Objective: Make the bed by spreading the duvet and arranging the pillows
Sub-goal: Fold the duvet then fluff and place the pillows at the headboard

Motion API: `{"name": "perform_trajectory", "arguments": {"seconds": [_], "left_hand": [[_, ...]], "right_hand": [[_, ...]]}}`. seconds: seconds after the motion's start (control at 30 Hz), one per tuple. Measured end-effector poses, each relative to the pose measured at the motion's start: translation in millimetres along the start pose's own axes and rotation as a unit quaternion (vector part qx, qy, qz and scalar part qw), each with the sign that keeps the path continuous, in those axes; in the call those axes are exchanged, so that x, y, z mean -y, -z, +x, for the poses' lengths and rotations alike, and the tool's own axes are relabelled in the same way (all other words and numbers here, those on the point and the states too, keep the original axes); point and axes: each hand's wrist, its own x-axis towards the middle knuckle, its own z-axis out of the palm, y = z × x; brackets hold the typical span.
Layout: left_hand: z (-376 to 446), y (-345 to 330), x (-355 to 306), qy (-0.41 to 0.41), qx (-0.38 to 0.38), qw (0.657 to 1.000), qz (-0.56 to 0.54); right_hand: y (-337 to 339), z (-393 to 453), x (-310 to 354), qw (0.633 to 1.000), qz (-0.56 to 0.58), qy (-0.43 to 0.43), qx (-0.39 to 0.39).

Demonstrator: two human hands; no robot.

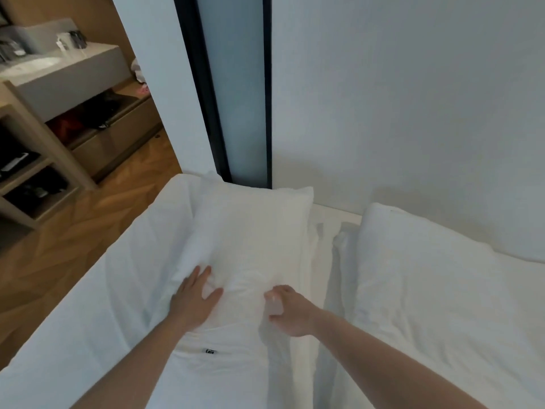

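A white pillow [253, 228] lies lengthwise at the head of the bed, its far end against the wall. My left hand [193, 299] rests flat on its near left corner, fingers spread. My right hand [290, 309] pinches a fold of the pillow's white cover at its near right side. A second white pillow [421, 278] lies to the right. Rumpled white bedding [88, 335] covers the bed around and below both; a small dark tag [210, 351] shows on the fabric near my left forearm.
A white wall [413, 98] and a dark-framed frosted panel [236, 90] stand behind the bed. To the left are wooden herringbone floor [97, 225], a shelf unit [26, 169] and a counter with a basin [67, 69].
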Motion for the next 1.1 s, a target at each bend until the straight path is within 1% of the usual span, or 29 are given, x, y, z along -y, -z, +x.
{"name": "perform_trajectory", "arguments": {"seconds": [0.1,0.17,0.2,0.27,0.3,0.37,0.43,0.5,0.57,0.67,0.77,0.9,1.0,1.1], "left_hand": [[10,1,-4,0.035,0.027,0.998,0.043],[7,0,-14,0.045,0.011,0.997,0.061],[4,-2,-21,0.037,-0.021,0.997,0.062],[-6,-7,-41,-0.026,-0.08,0.995,0.059],[-11,-10,-52,-0.07,-0.077,0.993,0.062],[-23,-22,-77,-0.142,-0.025,0.986,0.079],[-34,-33,-103,-0.178,0.029,0.978,0.104],[-42,-41,-129,-0.209,0.045,0.971,0.107],[-50,-50,-156,-0.231,0.07,0.967,0.083],[-60,-74,-192,-0.247,0.148,0.957,0.027],[-71,-111,-225,-0.242,0.215,0.946,-0.011],[-89,-162,-269,-0.214,0.261,0.941,-0.029],[-95,-197,-288,-0.148,0.298,0.942,-0.037],[-96,-233,-292,-0.047,0.324,0.944,-0.047]], "right_hand": [[-7,-7,-6,0.999,-0.042,-0.019,-0.001],[-13,-13,-7,0.999,-0.039,-0.008,0.011],[-15,-16,-9,0.999,-0.031,0.002,0.012],[-13,-25,-17,1.0,-0.006,0.015,0.004],[-9,-31,-22,1.0,0.004,0.02,-0.004],[3,-48,-38,1.0,0.018,0.016,-0.02],[16,-68,-59,0.999,0.032,0.001,-0.039],[30,-91,-82,0.996,0.049,-0.018,-0.07],[43,-117,-107,0.991,0.071,-0.038,-0.109],[56,-160,-150,0.978,0.098,-0.077,-0.169],[57,-208,-197,0.962,0.13,-0.131,-0.203],[48,-263,-258,0.942,0.146,-0.201,-0.226],[39,-292,-303,0.924,0.169,-0.244,-0.243],[22,-310,-349,0.905,0.166,-0.301,-0.253]]}}
